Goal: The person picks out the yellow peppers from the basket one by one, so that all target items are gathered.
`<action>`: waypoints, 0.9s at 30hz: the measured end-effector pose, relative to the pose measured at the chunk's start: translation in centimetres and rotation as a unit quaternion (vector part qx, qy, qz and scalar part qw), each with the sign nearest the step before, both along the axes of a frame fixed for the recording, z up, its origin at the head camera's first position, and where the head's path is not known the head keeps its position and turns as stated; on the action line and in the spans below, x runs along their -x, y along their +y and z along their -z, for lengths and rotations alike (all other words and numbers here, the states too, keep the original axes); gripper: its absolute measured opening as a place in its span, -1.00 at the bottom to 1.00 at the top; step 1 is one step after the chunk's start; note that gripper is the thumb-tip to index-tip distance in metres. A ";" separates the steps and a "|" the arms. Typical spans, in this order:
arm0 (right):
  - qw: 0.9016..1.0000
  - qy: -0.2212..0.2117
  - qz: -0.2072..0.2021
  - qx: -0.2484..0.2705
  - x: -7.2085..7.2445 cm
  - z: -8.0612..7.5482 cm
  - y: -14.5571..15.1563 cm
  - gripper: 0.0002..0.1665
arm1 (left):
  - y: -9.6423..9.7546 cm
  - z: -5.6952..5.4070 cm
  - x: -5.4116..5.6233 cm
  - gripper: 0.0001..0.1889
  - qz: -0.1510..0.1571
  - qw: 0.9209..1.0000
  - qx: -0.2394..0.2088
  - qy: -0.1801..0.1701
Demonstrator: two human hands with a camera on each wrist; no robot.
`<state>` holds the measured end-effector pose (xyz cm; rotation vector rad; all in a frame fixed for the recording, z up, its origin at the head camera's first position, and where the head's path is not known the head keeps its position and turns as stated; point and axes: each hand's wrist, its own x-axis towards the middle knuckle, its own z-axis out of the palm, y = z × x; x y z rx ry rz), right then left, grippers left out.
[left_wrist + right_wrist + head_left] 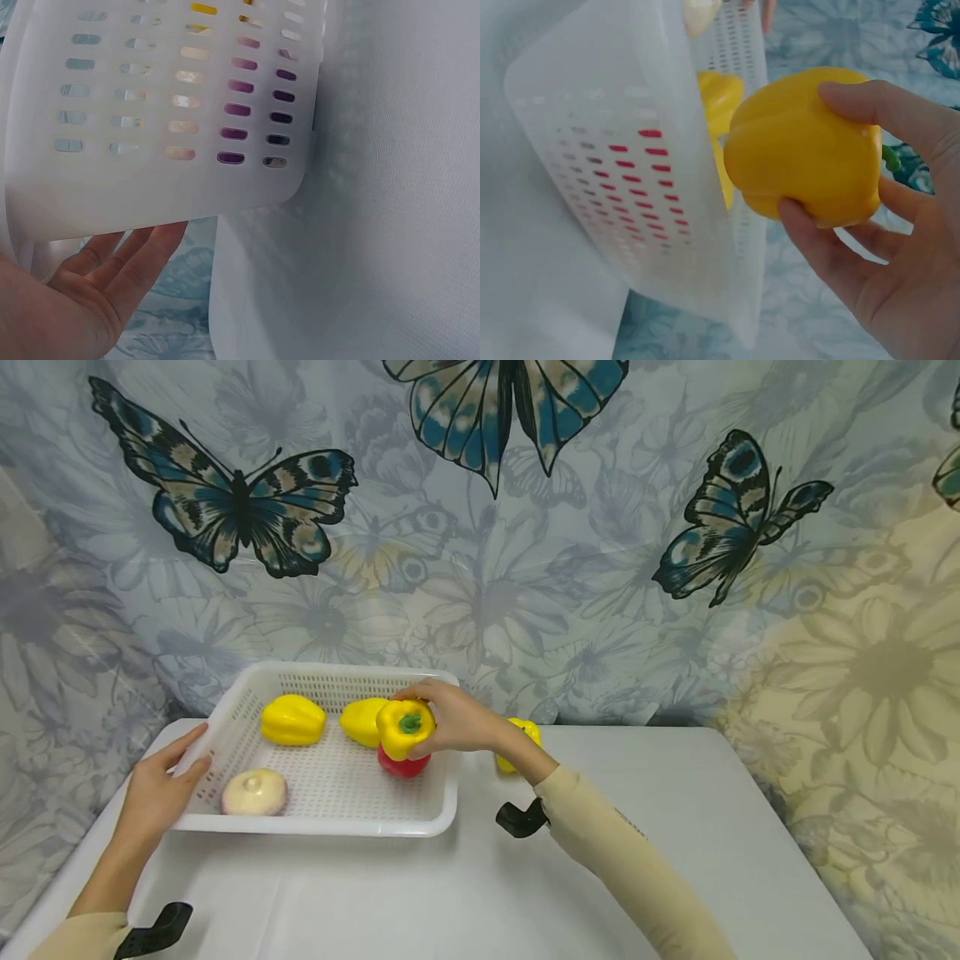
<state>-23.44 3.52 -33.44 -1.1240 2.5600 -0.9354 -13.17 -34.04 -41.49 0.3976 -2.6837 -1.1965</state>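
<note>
My right hand (457, 718) holds a yellow bell pepper (802, 150) over the right end of a white plastic basket (315, 822). Thumb and fingers grip its sides, and the green stem (410, 722) faces the head camera. Below the pepper lies a red, rounded thing (403, 767), partly hidden. Two other yellow vegetables, one a bell pepper (292, 720) and one partly covered (362, 721), lie in the basket. A round, cream-and-purple vegetable (253, 792) is at its near left. My left hand (156, 785) holds the basket's left end, thumb over the rim, fingers (142, 262) against the outside.
Another yellow bell pepper (525, 735) sits on the white table (637, 793) right of the basket, partly behind my right forearm. A butterfly-printed cloth (487, 593) hangs behind the table. Black wrist mounts (522, 818) stick out from both sleeves.
</note>
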 end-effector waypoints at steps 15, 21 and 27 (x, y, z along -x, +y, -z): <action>0.999 0.012 0.021 0.026 -1.2 -1.0 4.2 -0.14 | 0.2 0.2 -0.2 -0.43 -0.003 1.000 -0.009 -0.003; 0.999 0.022 0.031 0.012 -1.2 -1.3 5.6 -0.15 | 0.1 0.2 -0.2 -0.43 -0.002 1.000 -0.004 0.002; 0.999 0.007 0.044 0.017 -0.9 -1.4 7.2 -0.12 | 0.2 0.2 -0.1 -0.43 -0.003 1.000 -0.008 0.003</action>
